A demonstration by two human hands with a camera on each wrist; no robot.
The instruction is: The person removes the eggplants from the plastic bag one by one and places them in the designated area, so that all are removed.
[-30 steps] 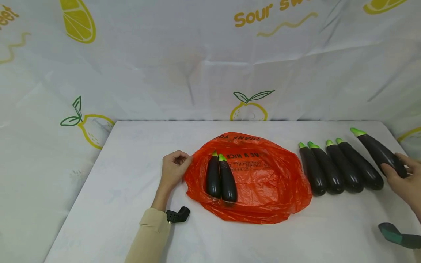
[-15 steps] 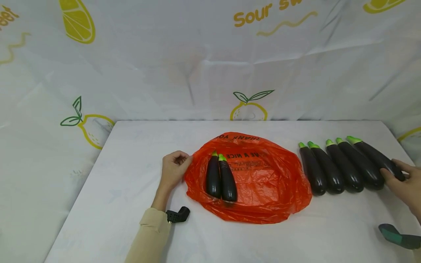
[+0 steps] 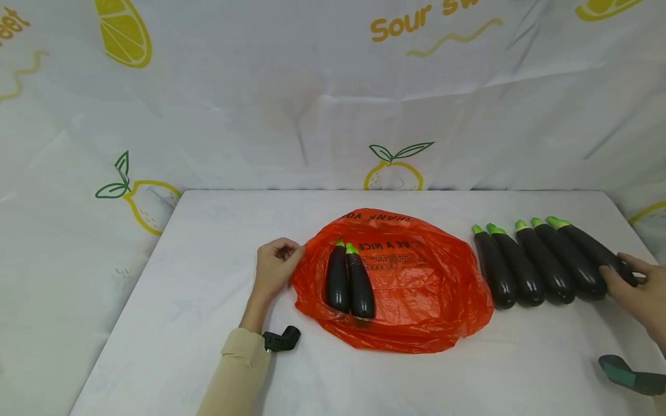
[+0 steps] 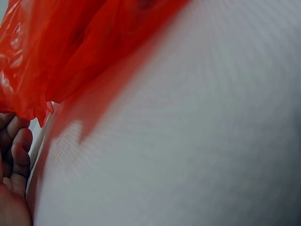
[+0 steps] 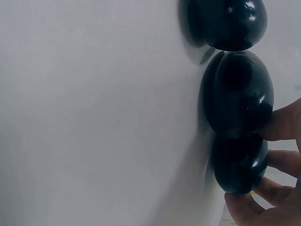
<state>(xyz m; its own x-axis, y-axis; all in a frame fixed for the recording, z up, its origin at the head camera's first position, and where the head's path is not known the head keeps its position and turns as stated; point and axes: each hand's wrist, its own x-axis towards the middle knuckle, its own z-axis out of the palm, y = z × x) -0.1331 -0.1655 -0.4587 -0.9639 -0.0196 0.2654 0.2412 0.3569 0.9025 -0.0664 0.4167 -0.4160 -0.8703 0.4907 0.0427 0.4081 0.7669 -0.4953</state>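
Beige left sleeve [image 3: 236, 365], black left wrist device [image 3: 283, 340], black-and-green right wrist device [image 3: 628, 378]

Your sleeve [image 3: 234, 367] is beige, the plastic bag [image 3: 403, 303] is red with black lettering [image 3: 385, 245], and the eggplants [image 3: 543, 266] are near-black with bright green caps [image 3: 522, 225]. Your table [image 3: 208, 248] is white, and the off-white backdrop [image 3: 260, 115] is patterned with yellow lemons [image 3: 392, 173], green leaves [image 3: 414, 151], ochre lettering [image 3: 400, 24] and wavy yellow lines [image 3: 454, 38]. Your left wrist camera [image 3: 282, 340] is black, the right one [image 3: 645, 381] dark with a green patch [image 3: 621, 376].

left hand [image 3: 277, 263]: curled, pinching | right hand [image 3: 637, 292]: gripping, fingers [image 5: 273, 190] spread
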